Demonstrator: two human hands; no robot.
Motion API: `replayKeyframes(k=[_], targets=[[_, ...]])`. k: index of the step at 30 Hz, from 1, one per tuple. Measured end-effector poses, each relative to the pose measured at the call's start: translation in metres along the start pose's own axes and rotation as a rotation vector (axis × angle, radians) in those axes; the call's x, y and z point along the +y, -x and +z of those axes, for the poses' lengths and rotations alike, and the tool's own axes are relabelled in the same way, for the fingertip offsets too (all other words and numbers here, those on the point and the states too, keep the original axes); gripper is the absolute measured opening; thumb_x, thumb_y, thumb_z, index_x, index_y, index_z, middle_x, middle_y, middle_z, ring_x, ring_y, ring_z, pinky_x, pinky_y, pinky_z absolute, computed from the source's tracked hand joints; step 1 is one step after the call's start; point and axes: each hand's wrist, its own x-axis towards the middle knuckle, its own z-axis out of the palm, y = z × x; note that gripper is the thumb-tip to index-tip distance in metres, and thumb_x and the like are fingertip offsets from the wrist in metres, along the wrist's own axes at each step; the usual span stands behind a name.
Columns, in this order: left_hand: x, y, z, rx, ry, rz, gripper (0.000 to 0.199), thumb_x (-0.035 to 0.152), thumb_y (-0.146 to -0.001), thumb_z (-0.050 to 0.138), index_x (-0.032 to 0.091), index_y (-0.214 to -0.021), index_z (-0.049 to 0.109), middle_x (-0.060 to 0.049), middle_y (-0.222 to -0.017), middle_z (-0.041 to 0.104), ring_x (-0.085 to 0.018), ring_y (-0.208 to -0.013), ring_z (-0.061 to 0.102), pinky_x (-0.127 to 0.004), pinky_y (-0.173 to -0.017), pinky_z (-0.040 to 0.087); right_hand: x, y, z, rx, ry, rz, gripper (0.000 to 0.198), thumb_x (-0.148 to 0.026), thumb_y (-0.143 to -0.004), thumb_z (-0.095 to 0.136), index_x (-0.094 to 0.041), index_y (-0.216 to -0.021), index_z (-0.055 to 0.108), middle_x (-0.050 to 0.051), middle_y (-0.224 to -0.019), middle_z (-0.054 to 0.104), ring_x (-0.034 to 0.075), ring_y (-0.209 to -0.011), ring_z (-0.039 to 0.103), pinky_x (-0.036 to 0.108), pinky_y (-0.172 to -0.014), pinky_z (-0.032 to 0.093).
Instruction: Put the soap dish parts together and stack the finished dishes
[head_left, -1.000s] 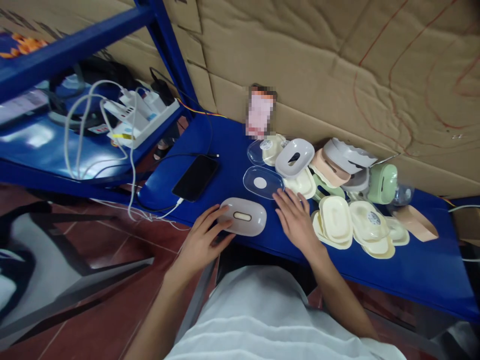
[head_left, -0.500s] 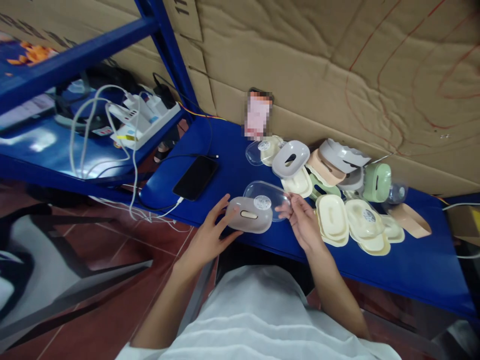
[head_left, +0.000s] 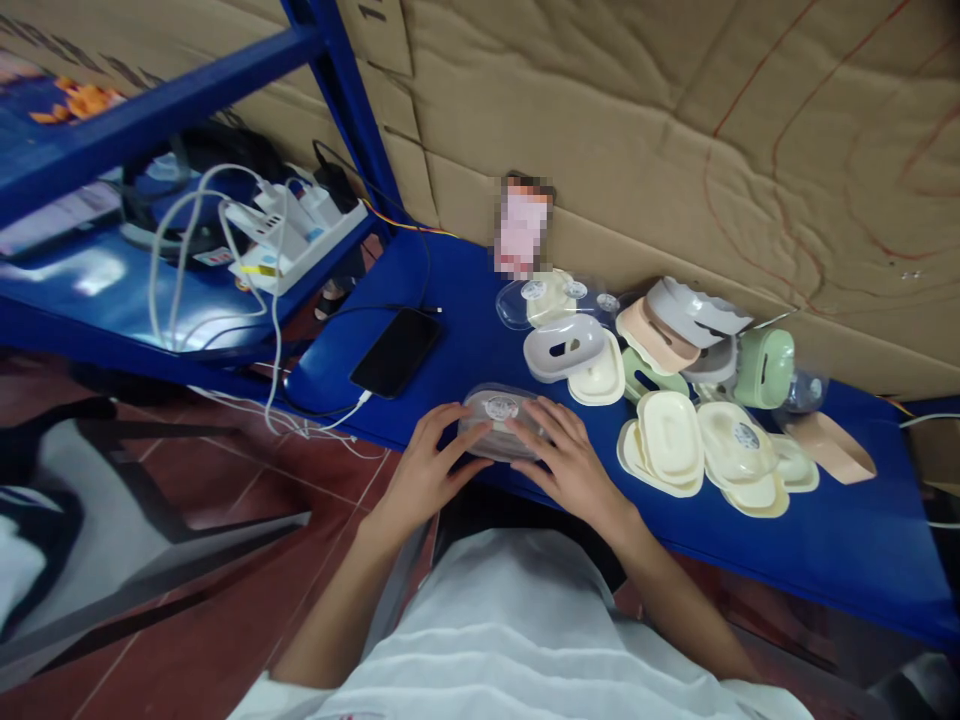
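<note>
A clear plastic lid (head_left: 487, 396) with a round white sticker lies over a grey oval plastic box (head_left: 493, 448) at the front edge of the blue table. My left hand (head_left: 435, 462) grips the left side, thumb in front and fingers over the lid. On the right side, my right hand (head_left: 566, 452) rests its fingers on the lid, with the thumb at the near edge. Whether the lid is fully seated cannot be made out. Behind my right hand, a grey oval cover (head_left: 541, 358) with a slot leans on a cream tray (head_left: 600, 385).
Cream trays (head_left: 671, 440), a green slotted box (head_left: 769, 368), a peach band (head_left: 836, 447) and other grey and peach parts crowd the right. A dark phone (head_left: 397, 352) with a cable lies left; another phone (head_left: 523, 230) leans on cardboard. A power strip (head_left: 300, 250) stands far left.
My right hand has brought the clear lid left and down onto the grey box. The grey slotted cover behind has shifted left and tilted. The view has moved slightly.
</note>
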Motion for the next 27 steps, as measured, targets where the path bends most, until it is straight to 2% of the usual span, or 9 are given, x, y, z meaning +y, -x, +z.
replayKeyframes(k=[4, 7, 10, 15, 22, 27], targets=[[0.000, 0.000, 0.002, 0.041, 0.058, 0.030, 0.041, 0.020, -0.098, 0.077, 0.026, -0.137, 0.065, -0.012, -0.131, 0.062, -0.033, -0.138, 0.060, -0.053, -0.110, 0.060, 0.008, 0.003, 0.000, -0.028, 0.102, -0.139, 0.055, -0.029, -0.108, 0.062, -0.025, -0.162, 0.053, 0.013, -0.168, 0.052, 0.031, -0.162, 0.040, 0.056, -0.130, 0.042], [0.001, 0.000, 0.002, 0.040, 0.065, 0.037, 0.045, 0.019, -0.099, 0.075, 0.026, -0.142, 0.063, -0.011, -0.128, 0.063, -0.031, -0.134, 0.063, -0.051, -0.108, 0.061, 0.015, 0.008, 0.006, 0.013, 0.122, -0.202, 0.056, -0.027, -0.106, 0.066, -0.024, -0.161, 0.054, 0.013, -0.166, 0.054, 0.030, -0.162, 0.040, 0.056, -0.132, 0.042], [0.001, 0.001, 0.002, 0.026, 0.051, 0.055, 0.051, 0.019, -0.101, 0.073, 0.024, -0.149, 0.059, -0.012, -0.128, 0.063, -0.030, -0.131, 0.064, -0.050, -0.107, 0.062, 0.019, 0.014, 0.016, 0.070, 0.115, -0.213, 0.056, -0.025, -0.105, 0.068, -0.024, -0.160, 0.055, 0.013, -0.164, 0.056, 0.030, -0.164, 0.037, 0.055, -0.132, 0.042], [-0.002, 0.004, 0.005, 0.041, 0.040, 0.074, 0.050, 0.019, -0.101, 0.073, 0.028, -0.149, 0.060, -0.011, -0.128, 0.063, -0.029, -0.130, 0.064, -0.050, -0.107, 0.062, 0.020, 0.021, 0.027, 0.068, 0.120, -0.206, 0.059, -0.020, -0.106, 0.065, -0.024, -0.163, 0.051, 0.013, -0.166, 0.054, 0.030, -0.166, 0.032, 0.058, -0.133, 0.040], [-0.007, 0.006, 0.010, 0.067, 0.036, 0.021, 0.048, 0.028, -0.100, 0.075, 0.029, -0.147, 0.062, -0.015, -0.149, 0.056, -0.032, -0.137, 0.061, -0.053, -0.109, 0.061, 0.020, 0.012, 0.013, 0.020, 0.179, -0.238, 0.053, -0.020, -0.107, 0.064, -0.022, -0.159, 0.056, 0.012, -0.165, 0.056, 0.032, -0.166, 0.031, 0.059, -0.134, 0.039], [-0.009, 0.010, 0.012, 0.079, 0.049, -0.014, 0.053, 0.028, -0.097, 0.080, 0.031, -0.147, 0.061, -0.014, -0.148, 0.057, -0.031, -0.135, 0.062, -0.053, -0.107, 0.062, 0.024, 0.009, 0.016, 0.050, 0.192, -0.314, 0.060, -0.017, -0.105, 0.066, -0.023, -0.163, 0.052, 0.012, -0.166, 0.054, 0.033, -0.166, 0.031, 0.062, -0.135, 0.035]])
